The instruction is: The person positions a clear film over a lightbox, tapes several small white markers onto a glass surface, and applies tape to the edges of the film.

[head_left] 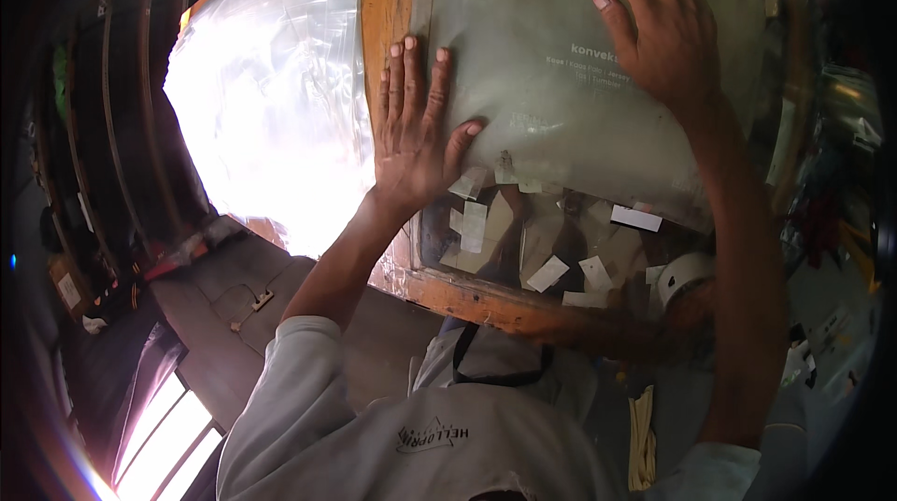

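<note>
Grey floor (201, 277) lies below one wood-edged surface (458, 300) bearing one frosted sheet (533, 52); left of it, one clear-plastic pile (271, 99). Left hand (411, 141) at the sheet's edge, fingers loosely spread; right hand (668, 38) over the sheet, fingers bent, thumb apart.

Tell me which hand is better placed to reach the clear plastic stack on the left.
Probably the left hand: it is open right beside the clear plastic stack, while the right hand is farther off, over the frosted plastic sheet.
</note>
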`<state>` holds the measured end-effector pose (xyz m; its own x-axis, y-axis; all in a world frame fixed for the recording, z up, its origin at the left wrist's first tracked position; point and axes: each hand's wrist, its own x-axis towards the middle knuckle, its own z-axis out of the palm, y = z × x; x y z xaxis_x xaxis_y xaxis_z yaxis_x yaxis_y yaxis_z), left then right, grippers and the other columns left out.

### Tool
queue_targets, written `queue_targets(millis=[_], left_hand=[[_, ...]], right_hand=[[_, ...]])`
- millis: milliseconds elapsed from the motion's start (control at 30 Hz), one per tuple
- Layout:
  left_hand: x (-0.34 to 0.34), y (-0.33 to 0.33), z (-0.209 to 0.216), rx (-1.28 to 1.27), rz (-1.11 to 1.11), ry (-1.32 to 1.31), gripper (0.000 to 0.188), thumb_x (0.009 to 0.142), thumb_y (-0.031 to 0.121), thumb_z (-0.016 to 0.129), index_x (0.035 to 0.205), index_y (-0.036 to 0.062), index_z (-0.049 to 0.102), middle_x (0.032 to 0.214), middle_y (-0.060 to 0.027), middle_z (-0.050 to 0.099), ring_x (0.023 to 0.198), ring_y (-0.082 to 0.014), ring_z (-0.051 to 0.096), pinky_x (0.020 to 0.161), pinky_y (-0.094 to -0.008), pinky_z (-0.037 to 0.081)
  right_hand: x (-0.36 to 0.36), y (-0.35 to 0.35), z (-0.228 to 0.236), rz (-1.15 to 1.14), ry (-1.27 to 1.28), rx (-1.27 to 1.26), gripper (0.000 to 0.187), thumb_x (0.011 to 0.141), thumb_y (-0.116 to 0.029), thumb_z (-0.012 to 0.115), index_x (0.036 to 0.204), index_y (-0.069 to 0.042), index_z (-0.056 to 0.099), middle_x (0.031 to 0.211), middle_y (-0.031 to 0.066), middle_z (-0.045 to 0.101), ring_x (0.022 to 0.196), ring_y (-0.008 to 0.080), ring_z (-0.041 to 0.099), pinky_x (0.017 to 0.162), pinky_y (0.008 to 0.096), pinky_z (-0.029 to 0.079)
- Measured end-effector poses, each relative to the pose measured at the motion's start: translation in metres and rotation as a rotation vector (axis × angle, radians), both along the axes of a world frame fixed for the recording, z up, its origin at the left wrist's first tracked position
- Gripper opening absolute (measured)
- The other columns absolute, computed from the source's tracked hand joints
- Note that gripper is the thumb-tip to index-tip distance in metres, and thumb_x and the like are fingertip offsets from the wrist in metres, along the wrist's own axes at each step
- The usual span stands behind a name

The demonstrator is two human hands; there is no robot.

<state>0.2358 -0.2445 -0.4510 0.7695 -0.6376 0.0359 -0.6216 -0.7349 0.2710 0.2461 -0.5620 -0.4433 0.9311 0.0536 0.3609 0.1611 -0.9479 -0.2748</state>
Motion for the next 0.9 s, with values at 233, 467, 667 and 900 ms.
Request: queue_targets(millis=[233, 467, 667, 900], left_hand=[[-0.046, 0.026, 0.01, 0.152, -0.005, 0.087, 0.058, 0.108, 0.029, 0.036, 0.165, 0.0182, 0.027, 0.17, -0.0242, 0.015, 0.157, -0.0473, 0.01, 0.126, -0.0599, 0.01], [-0.102, 0.031, 0.033, 0.104, -0.01, 0.213, 0.059, 0.096, 0.006, 0.053, 0.155, 0.0083, 0.046, 0.165, -0.0247, 0.03, 0.154, -0.0484, 0.023, 0.122, -0.0651, 0.019], [-0.089, -0.03, 0.02, -0.076, -0.032, 0.301, 0.069, 0.096, 0.016, 0.06, 0.159, 0.0025, 0.035, 0.168, -0.0247, 0.022, 0.157, -0.0438, 0.017, 0.124, -0.0636, 0.015], [-0.121, -0.043, 0.029, 0.026, -0.114, 0.342, 0.074, 0.094, 0.021, 0.065, 0.158, 0.0016, 0.033, 0.167, -0.0244, 0.022, 0.156, -0.0428, 0.019, 0.125, -0.0611, 0.016]], right_hand=[[-0.002, 0.001, 0.003, -0.009, -0.001, 0.04, 0.034, 0.09, -0.025, 0.064, 0.121, -0.01, 0.064, 0.104, 0.0118, 0.055, 0.104, 0.0314, 0.057, 0.09, 0.0471, 0.047], [0.003, -0.014, -0.007, -0.018, -0.052, 0.385, 0.019, 0.095, -0.017, 0.066, 0.107, -0.002, 0.065, 0.091, 0.0127, 0.058, 0.086, 0.0314, 0.061, 0.078, 0.0415, 0.05], [0.008, -0.025, -0.011, -0.03, 0.064, 0.722, 0.024, 0.104, -0.022, 0.061, 0.107, 0.001, 0.068, 0.09, 0.0069, 0.064, 0.079, 0.0167, 0.06, 0.073, 0.0304, 0.048], [0.009, -0.051, 0.011, -0.045, 0.36, 1.019, 0.024, 0.103, -0.02, 0.065, 0.113, 0.002, 0.068, 0.096, 0.0027, 0.066, 0.089, 0.01, 0.06, 0.08, 0.0261, 0.049]])
